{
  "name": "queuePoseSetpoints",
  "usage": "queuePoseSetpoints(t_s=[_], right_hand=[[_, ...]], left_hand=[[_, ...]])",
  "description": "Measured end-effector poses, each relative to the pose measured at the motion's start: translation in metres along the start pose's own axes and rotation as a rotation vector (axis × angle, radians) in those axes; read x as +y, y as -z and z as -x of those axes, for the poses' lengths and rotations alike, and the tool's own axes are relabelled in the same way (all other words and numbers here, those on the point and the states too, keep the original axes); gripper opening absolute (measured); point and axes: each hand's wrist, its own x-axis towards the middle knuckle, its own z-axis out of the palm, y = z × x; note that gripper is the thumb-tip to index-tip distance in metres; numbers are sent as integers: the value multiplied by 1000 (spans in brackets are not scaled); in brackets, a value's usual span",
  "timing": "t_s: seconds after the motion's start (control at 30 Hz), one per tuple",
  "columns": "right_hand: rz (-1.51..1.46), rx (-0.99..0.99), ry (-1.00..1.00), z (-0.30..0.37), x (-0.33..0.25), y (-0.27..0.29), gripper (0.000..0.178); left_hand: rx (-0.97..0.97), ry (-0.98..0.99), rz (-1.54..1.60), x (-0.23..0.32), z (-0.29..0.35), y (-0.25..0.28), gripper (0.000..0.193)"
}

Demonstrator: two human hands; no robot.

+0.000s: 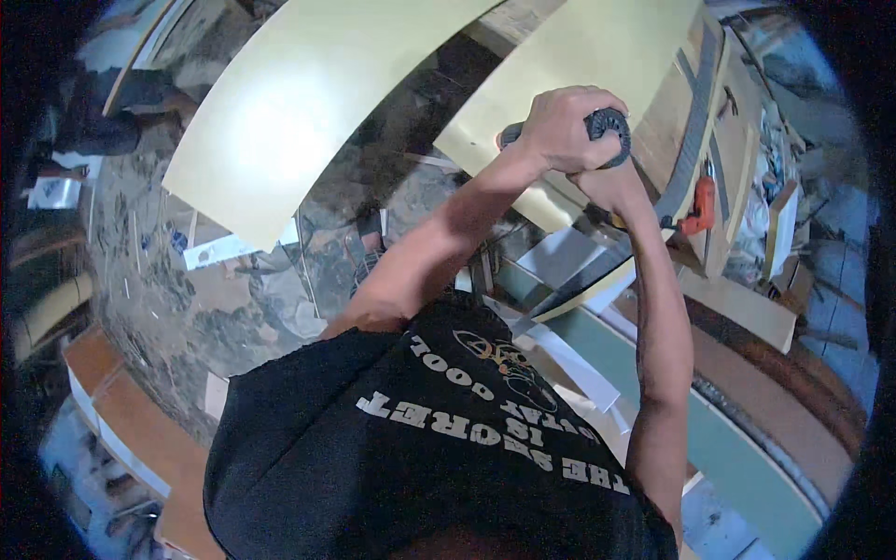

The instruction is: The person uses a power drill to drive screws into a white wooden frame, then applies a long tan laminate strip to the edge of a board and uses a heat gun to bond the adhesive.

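Both my hands are closed around a black tool with a ribbed, round end (611, 133), over the pale yellow board (504, 93). My left hand (567, 114) wraps over the top of it. Just below, against the left one, my right hand (607, 179) grips its near side. The tool's other dark end pokes out left of my left hand. Fingers cover most of its body, so its exact kind is not clear.
Right of my hands, a red-orange power drill (700, 207) lies on the wooden bench beside a dark strip (693, 140). A second pale yellow sheet (289, 103) spans the upper left. Long boards (719, 439) lie at lower right. Scraps litter the dusty floor (159, 271).
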Motion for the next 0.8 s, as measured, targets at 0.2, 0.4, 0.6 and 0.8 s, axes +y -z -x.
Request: queuePoseSetpoints(t_s=[0.2,0.4,0.6,0.8], right_hand=[[126,-102,34,-24,-65,18,43],[303,7,198,-9,-40,11,24],[331,62,151,13,-39,18,21],[331,47,-11,46,-42,24,22]], left_hand=[[191,-13,13,-10,2,53,34],[143,3,43,-8,5,59,35],[48,69,129,-4,10,61,38],[-187,96,250,-5,8,27,43]])
